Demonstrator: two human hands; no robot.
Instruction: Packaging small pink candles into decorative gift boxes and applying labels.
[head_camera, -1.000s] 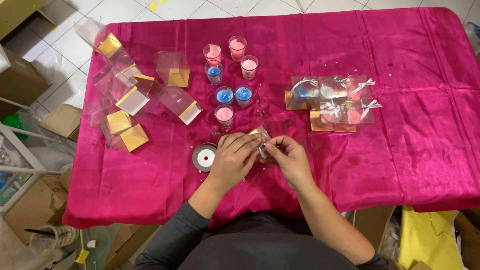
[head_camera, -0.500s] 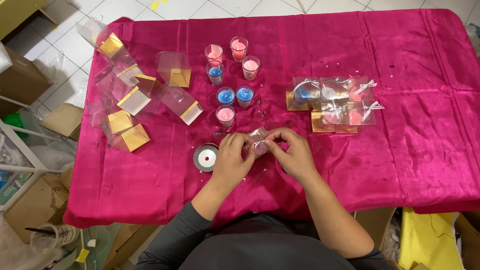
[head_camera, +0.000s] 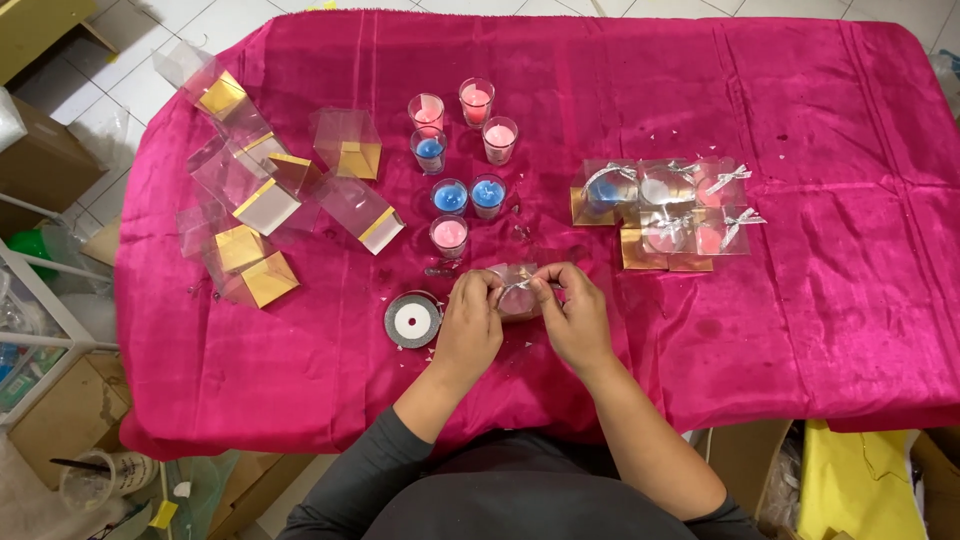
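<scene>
Clear box (head_camera: 517, 296) — pinched between both hands (head_camera: 520, 318)

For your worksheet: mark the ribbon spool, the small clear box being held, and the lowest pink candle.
ribbon spool (head_camera: 412, 320), head view, white centre face.
small clear box (head_camera: 517, 298), head view, clear top between the hands.
lowest pink candle (head_camera: 449, 233), head view, pink wax surface.

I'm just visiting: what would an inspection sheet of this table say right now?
Surface: table under a magenta cloth, small scraps scattered on it.
Job's things: small clear box with silver ribbon, held between both hands.
Clutter: ribbon spool; seven candle glasses, pink and blue; empty clear boxes with gold bases; finished bowed boxes.
Grippers: left hand and right hand, fingers pinching at the box top.
Cables: nothing seen.
Surroundings: tiled floor, cardboard boxes at left.
</scene>
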